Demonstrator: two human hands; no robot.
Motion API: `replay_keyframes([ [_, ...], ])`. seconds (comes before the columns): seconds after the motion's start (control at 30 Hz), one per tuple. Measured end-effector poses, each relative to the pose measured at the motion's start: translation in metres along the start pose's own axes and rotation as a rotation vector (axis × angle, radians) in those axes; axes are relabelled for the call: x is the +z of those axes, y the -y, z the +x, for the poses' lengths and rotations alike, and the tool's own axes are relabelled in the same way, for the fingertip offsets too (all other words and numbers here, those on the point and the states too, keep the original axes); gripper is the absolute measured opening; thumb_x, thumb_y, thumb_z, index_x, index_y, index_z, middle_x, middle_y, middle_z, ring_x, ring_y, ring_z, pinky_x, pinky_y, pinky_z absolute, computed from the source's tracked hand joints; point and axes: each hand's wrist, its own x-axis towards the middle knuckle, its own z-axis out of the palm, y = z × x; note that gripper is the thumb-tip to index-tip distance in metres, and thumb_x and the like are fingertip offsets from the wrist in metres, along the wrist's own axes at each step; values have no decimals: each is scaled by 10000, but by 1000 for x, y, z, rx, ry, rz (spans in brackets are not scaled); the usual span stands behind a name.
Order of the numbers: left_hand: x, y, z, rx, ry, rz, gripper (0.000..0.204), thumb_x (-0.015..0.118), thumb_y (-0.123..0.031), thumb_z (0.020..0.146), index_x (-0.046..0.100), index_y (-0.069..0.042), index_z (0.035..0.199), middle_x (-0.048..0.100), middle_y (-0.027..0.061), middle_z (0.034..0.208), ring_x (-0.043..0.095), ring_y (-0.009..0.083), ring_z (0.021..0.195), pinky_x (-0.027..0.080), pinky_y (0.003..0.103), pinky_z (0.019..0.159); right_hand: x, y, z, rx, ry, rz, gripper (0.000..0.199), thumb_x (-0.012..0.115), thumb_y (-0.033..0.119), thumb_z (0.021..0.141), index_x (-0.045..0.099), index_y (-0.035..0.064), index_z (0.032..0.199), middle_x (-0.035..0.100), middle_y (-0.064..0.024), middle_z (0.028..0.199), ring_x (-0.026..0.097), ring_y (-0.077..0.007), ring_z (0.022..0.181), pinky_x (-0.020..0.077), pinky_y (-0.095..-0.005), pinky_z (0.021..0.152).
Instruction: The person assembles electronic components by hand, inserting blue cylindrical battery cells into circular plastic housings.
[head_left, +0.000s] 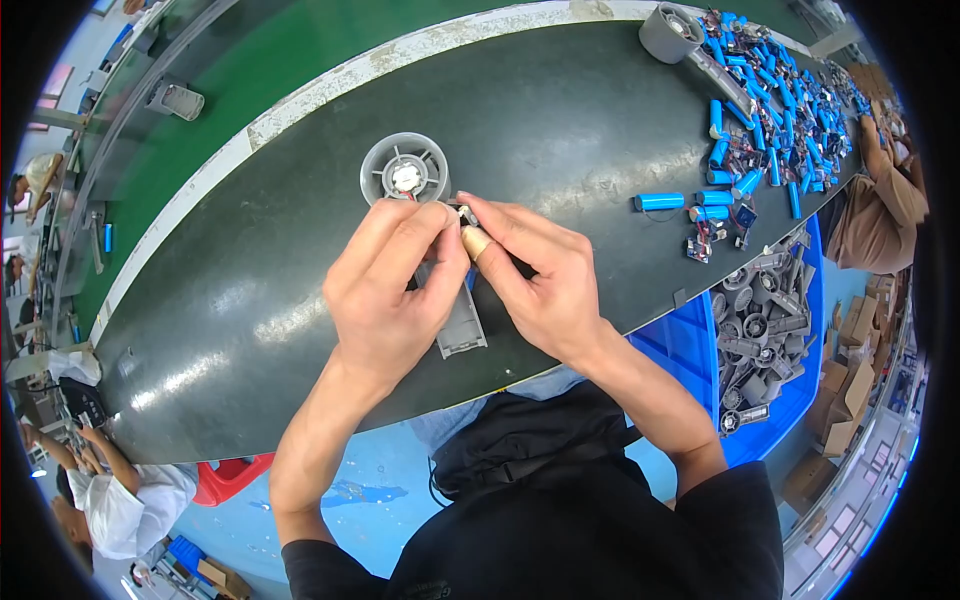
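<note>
A grey plastic fan housing (461,326) lies on the dark green table in front of me, its round ring with a spoked, motor-like centre at the far end and its open handle pointing toward me. Over the upper handle my left hand (395,275) is closed, thumb against fingers, hiding what it pinches. My right hand (540,270) meets it there, its thumb and forefinger closed on a small white-and-dark part (467,214). A tan wrap covers the tip of the right thumb. Red wire shows by the ring's centre; a bit of blue shows inside the handle beside my right thumb.
Blue cylindrical cells with wired circuit boards (770,110) heap at the table's far right, several lying loose nearer. Another grey fan housing (670,35) lies beside them. A blue bin (715,370) of grey housings stands at the table's right edge. Other people sit at both sides.
</note>
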Motion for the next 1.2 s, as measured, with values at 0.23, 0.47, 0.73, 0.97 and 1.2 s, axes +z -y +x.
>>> replay_keyframes([
  [0.23,-4,-7,1,-28,47,14,187,736,72,771,677,15,939,628,88,842,606,189,644,479,296,542,1,-1,-2,-202,-52,-227,282,708,-17,872,693,-56,1150,733,-182,1026,737,-234,806,579,-291,672],
  [0.47,-10,-10,4,-41,109,22,175,720,77,782,674,18,940,629,92,841,604,196,643,481,298,551,2,-3,-3,-257,-69,-253,292,717,-31,850,695,-65,1139,734,-185,1026,737,-237,798,585,-297,671],
  [0.73,-9,-8,3,-25,108,10,184,712,93,776,671,28,943,629,97,840,603,201,643,481,302,554,3,-3,-3,-279,-75,-287,310,721,-44,827,698,-63,1136,735,-182,1018,739,-236,783,585,-294,658],
  [0.97,-11,-9,5,-27,127,16,183,708,96,779,671,28,944,633,100,849,605,206,649,487,302,563,2,-5,-1,-342,-93,-314,306,728,-41,815,701,-71,1118,734,-192,1007,743,-269,805,598,-317,683],
  [1.2,-13,-9,4,-43,148,16,173,706,86,788,676,22,946,645,106,870,621,219,671,504,308,587,1,-7,0,-394,-84,-324,291,737,-43,795,704,-84,1081,734,-200,1003,742,-323,893,614,-356,768],
])
